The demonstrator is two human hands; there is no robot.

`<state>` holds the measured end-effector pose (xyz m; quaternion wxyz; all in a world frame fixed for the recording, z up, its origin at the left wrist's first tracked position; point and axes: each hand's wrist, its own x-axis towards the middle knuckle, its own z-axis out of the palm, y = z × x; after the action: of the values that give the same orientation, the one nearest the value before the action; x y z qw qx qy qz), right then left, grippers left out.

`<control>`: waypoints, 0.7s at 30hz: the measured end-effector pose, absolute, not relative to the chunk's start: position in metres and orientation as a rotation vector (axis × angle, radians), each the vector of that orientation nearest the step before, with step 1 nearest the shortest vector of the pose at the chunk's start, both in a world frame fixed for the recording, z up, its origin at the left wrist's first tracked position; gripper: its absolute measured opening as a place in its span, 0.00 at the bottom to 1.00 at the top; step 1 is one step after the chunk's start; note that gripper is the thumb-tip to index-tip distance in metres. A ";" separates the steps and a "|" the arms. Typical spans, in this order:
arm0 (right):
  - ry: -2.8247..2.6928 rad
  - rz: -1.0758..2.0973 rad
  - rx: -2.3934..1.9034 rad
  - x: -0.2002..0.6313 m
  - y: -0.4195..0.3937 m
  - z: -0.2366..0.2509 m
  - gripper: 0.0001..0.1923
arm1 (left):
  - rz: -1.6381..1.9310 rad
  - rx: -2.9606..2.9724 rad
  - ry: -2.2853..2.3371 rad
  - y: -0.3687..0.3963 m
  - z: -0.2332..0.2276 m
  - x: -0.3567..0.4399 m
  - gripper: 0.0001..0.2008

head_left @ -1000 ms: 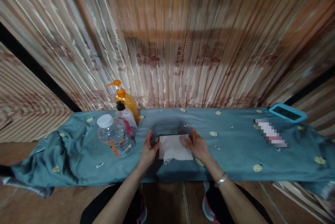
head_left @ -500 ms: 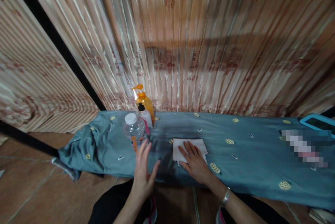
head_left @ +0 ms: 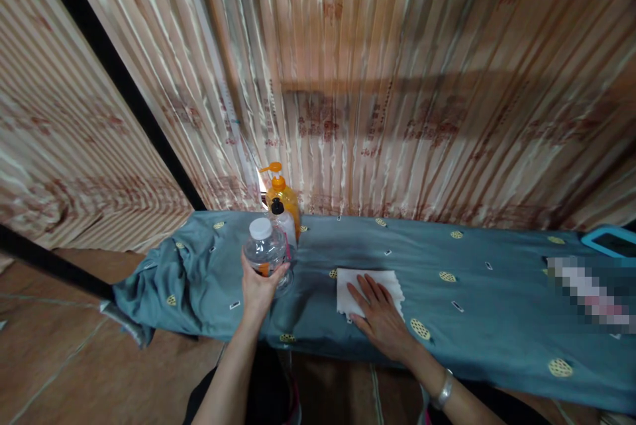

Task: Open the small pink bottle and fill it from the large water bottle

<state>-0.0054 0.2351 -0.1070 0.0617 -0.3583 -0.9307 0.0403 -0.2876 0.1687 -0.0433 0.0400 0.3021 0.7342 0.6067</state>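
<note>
Now | left hand (head_left: pixel 258 286) grips clear ribbed bottle (head_left: pixel 265 254) | right hand (head_left: pixel 380 312) flattens white tissue (head_left: pixel 370 283)

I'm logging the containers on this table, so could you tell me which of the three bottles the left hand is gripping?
The left hand grips the clear bottle with the white cap; the orange pump bottle and black-capped white bottle stand untouched behind it.

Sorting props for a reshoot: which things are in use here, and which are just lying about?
In use: clear plastic water bottle with white cap, gripped by left hand; white paper napkin, under right hand.
Lying about: orange pump bottle; small black-capped bottle; turquoise-framed tablet.
</note>
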 end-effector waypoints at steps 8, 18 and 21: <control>-2.805 0.047 -1.048 -0.004 0.239 -0.116 0.30 | 1.843 0.935 2.223 0.165 -0.036 -0.287 0.36; -2.874 0.367 -1.143 -0.012 0.239 -0.083 0.36 | 1.744 1.013 2.251 0.166 -0.027 -0.263 0.37; -2.765 0.353 -1.170 -0.019 0.249 -0.079 0.32 | 1.673 1.023 2.259 0.169 -0.024 -0.254 0.38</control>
<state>-0.0191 0.2489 -0.0793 0.0591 -0.3863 -0.9130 0.1167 -0.2542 0.1693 -0.0236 0.0750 0.3409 0.7530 0.5577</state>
